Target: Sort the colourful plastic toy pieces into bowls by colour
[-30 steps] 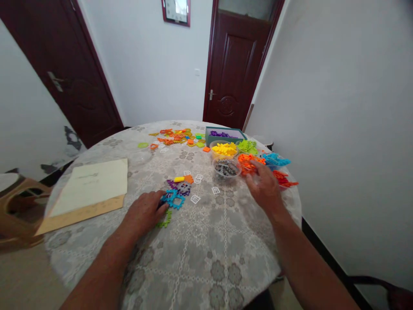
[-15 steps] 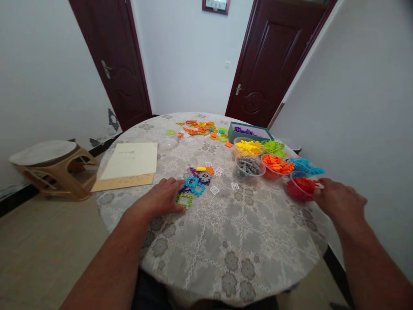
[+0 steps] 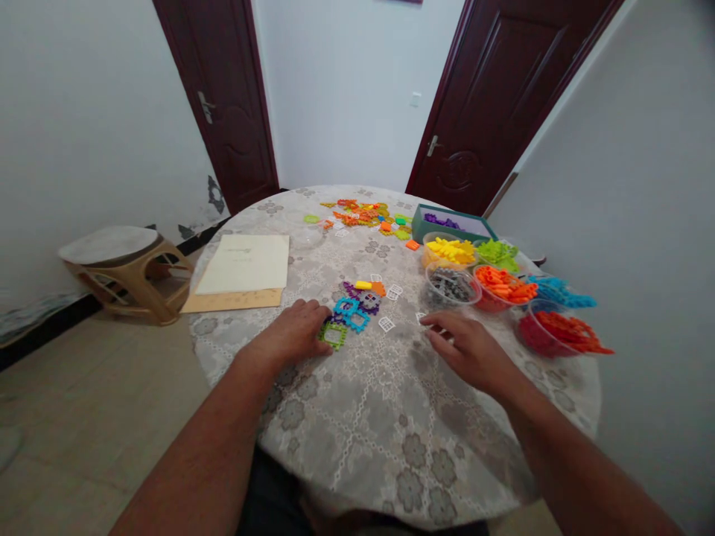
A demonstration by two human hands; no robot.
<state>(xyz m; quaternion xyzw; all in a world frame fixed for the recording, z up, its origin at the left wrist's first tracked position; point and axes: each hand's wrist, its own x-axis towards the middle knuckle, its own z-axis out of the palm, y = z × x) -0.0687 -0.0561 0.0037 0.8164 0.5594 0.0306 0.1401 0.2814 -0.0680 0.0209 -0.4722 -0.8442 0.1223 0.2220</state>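
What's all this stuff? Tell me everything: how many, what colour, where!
Round clothed table: one, grey patterned, centre
Toothed plastic frames: several, blue, green, purple, grey, middle
Gridded plastic panes: several, white, nearby
Small plastic bar: one, yellow, behind the frames
Loose plastic pieces: many, mostly orange, far side
Round plastic bowls: at least five, clear, right side
Piled plastic pieces: many, yellow, green, grey, orange, red, blue, right side
Rectangular box: one, dark green, behind bowls
Plastic pieces inside it: several, purple
Paper sheet: one, cream, left
Stool: one, tan, floor, left
Panelled doors: two, dark red, back
Left hand: one, touching the frames
Right hand: one, beside a pane
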